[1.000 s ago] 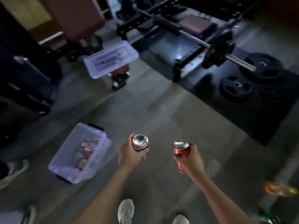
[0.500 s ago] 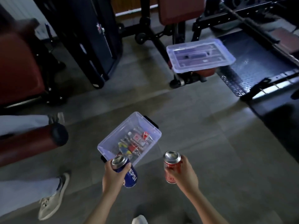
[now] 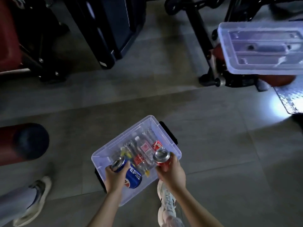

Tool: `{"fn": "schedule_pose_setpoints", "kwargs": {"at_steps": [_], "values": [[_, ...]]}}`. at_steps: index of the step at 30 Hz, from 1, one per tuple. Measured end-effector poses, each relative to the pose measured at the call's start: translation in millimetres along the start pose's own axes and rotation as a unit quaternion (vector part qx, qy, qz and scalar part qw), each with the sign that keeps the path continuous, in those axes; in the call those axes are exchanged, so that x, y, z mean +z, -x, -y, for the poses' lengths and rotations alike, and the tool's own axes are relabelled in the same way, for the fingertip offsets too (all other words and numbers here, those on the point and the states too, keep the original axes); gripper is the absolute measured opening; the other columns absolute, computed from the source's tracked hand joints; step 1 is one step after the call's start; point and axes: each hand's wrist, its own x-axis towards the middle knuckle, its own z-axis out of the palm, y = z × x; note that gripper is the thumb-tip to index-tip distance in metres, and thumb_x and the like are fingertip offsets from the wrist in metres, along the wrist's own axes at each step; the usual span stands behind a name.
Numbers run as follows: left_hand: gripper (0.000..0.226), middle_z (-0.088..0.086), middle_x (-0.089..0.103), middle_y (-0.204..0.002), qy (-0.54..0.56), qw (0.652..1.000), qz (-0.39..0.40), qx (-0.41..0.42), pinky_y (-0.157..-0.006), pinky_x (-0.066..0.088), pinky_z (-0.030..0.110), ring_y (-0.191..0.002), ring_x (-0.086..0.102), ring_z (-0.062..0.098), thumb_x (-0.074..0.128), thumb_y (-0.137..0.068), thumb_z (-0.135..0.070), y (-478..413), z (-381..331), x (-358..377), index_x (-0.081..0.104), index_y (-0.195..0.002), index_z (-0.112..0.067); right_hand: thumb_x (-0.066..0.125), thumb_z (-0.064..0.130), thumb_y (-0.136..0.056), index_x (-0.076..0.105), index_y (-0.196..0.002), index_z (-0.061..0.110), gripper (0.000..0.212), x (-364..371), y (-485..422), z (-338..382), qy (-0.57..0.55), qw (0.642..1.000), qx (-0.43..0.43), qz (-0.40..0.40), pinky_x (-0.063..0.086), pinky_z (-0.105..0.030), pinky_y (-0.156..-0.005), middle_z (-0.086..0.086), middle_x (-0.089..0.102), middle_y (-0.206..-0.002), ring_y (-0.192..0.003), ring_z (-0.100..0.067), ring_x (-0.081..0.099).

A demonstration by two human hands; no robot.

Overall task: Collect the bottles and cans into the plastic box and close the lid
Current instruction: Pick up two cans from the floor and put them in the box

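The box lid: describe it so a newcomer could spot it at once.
Start at the open plastic box on the floor tiles, then look up to the far right, at the black gym equipment. The lid rests there on a red padded seat, well apart from the box. It is the only flat, clear, ribbed panel there, pale against the dark frames.

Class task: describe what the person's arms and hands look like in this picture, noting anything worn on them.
Both forearms are bare, with no sleeves in view. The left hand and the right hand wear no gloves. No watch, ring or bracelet can be seen, though the picture is dim and slightly blurred.
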Motion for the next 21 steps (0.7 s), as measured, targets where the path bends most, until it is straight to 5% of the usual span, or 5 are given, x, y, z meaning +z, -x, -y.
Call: {"fn": "schedule_pose_setpoints", "kwargs": {"at_steps": [6, 13, 17, 19, 21], "values": [[0.048, 0.009, 0.063, -0.07, -0.009, 0.999, -0.008, -0.045, -0.056, 0.041, 0.029, -0.06, 0.056, 0.024, 0.078, -0.062, -0.042, -93, 12, 56, 0.064, -0.091, -0.007, 0.06, 0.051, -0.077, 0.042, -0.122, 0.021, 0.057, 48, -119, -4, 0.082, 0.996, -0.02, 0.037, 0.053, -0.036, -0.077, -0.002, 0.065, -0.116, -0.101, -0.024, 0.065], [0.07, 0.009, 0.07, -0.09, -0.011, 0.996, 0.005, -0.09, -0.066, 0.049, 0.036, -0.08, 0.065, 0.03, 0.075, -0.043, -0.054, -189, 40, 117, 0.059, -0.099, -0.017, 0.06, 0.061, -0.077, 0.035, -0.13, 0.016, 0.074, 112, -213, -30, 0.239, 0.968, -0.053, 0.054, 0.053, -0.04, -0.079, -0.01, 0.062, -0.118, -0.104, -0.029, 0.063], [0.045, 0.007, 0.067, -0.085, -0.008, 0.996, 0.012, -0.087, -0.066, 0.056, 0.04, -0.071, 0.063, 0.025, 0.078, -0.061, -0.035, -223, 42, 139, 0.058, -0.095, -0.013, 0.059, 0.065, -0.076, 0.026, -0.139, 0.015, 0.087, 144, -243, -41, 0.251, 0.964, -0.057, 0.068, 0.052, -0.041, -0.083, -0.011, 0.058, -0.125, -0.108, -0.03, 0.06], [0.048, 0.007, 0.065, -0.092, -0.018, 0.996, 0.02, -0.087, -0.074, 0.058, 0.047, -0.079, 0.063, 0.027, 0.078, -0.064, -0.036, -235, 43, 144, 0.053, -0.1, -0.015, 0.056, 0.063, -0.078, 0.017, -0.145, 0.015, 0.091, 150, -249, -43, 0.245, 0.966, -0.05, 0.069, 0.051, -0.041, -0.085, -0.011, 0.054, -0.13, -0.112, -0.03, 0.058], [0.054, 0.008, 0.061, -0.105, -0.052, 0.996, 0.027, -0.075, -0.068, 0.055, 0.038, -0.079, 0.06, 0.024, 0.075, -0.071, -0.037, -236, 37, 143, 0.047, -0.114, -0.018, 0.054, 0.053, -0.085, 0.016, -0.146, 0.014, 0.082, 148, -245, -42, 0.247, 0.965, -0.042, 0.074, 0.049, -0.041, -0.088, -0.013, 0.05, -0.135, -0.115, -0.031, 0.056]]}}
